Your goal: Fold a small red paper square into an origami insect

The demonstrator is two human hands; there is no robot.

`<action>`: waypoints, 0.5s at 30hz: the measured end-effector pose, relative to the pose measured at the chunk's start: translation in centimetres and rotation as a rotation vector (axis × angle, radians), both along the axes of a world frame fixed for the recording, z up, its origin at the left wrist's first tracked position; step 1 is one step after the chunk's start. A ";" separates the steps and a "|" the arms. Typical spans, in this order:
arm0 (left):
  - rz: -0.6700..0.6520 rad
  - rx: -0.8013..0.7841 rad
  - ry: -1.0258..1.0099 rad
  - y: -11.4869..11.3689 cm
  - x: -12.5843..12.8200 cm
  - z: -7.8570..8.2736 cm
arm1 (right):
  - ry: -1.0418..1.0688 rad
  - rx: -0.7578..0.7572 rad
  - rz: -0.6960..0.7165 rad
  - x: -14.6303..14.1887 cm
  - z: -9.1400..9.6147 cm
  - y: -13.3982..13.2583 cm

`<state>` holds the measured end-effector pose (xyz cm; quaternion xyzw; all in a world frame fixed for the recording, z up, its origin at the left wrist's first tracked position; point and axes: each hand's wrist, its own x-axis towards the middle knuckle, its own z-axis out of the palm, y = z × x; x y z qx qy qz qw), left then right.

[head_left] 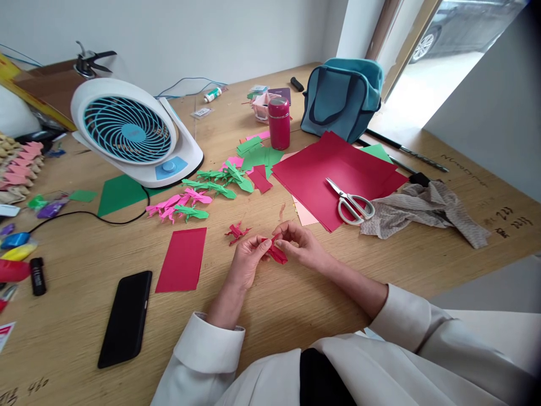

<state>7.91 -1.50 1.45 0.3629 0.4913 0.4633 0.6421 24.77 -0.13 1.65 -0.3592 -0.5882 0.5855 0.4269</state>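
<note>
Between my two hands is a small piece of folded red paper [278,255], partly covered by the fingers. My left hand [252,254] pinches its left side between thumb and fingers. My right hand [299,243] grips the upper right part with thumb and forefinger. Just beyond my left hand a finished-looking red folded paper figure [237,233] with thin legs lies on the table. To the left rests a stack of red paper rectangles [181,259]. Farther back, several green folded paper figures [220,183] and pink folded paper figures [180,204] lie in a heap.
White scissors [350,202] lie on large red sheets [325,169], beside a crumpled grey cloth [422,211]. A fan [135,132], a red flask [279,123] and a blue bag [342,98] stand behind. A black phone [125,318] lies at the front left.
</note>
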 end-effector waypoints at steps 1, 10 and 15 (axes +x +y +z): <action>0.000 -0.023 0.001 0.0 0.1 0.1 | 0.000 0.003 -0.003 0.0 0.0 0.0; 0.000 -0.112 -0.025 0.0 0.2 0.0 | -0.028 0.026 0.012 0.2 0.3 0.1; -0.024 -0.135 -0.037 0.0 0.0 -0.1 | -0.003 0.015 0.039 0.3 0.3 0.3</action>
